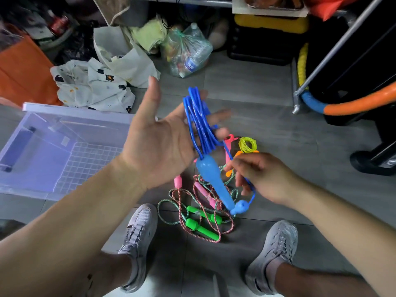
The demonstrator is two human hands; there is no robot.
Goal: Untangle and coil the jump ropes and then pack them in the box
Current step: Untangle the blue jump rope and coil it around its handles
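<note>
Two hands work above the floor. The left hand (pixel 162 136) lies palm up, thumb and fingers stretched out, and the blue jump rope (pixel 199 118) hangs in several loops across its fingers (carried, not gripped). One blue handle (pixel 212 179) dangles below that palm, between the two hands. The right hand (pixel 261 176) has its fingers curled and pinches a loose strand of the same rope, just beside the handle. Under both hands lies a tangle of braided ropes (pixel 197 202) with green handles (pixel 201 221). A yellow rope (pixel 247 144) sits coiled just beyond the right hand. The clear box (pixel 64 146) stands open, left of the left hand
</note>
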